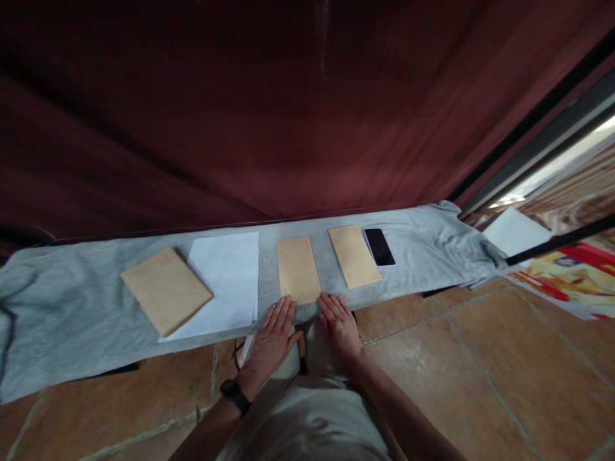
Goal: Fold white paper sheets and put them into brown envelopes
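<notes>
A brown paper envelope (298, 269) lies flat in front of me on a narrow surface covered with grey cloth (423, 250). At its near left corner rest the fingertips of my left hand (275, 336), laid out flat. My right hand (340, 325) lies with fingers extended by the near right corner. Neither hand grasps anything. Just right of this envelope is a second brown envelope (354, 257), set at a slant. A stack of brown envelopes (166, 291) sits to the left, partly covering white paper sheets (233, 275).
A dark-screened phone (379, 247) lies beside the right-hand envelope. Behind the surface hangs a dark red curtain (298, 128). Off to the right are a black bar (567, 240), a white sheet (516, 232) and a red and yellow printed package (571, 278). Brown floor tiles (471, 358) show below.
</notes>
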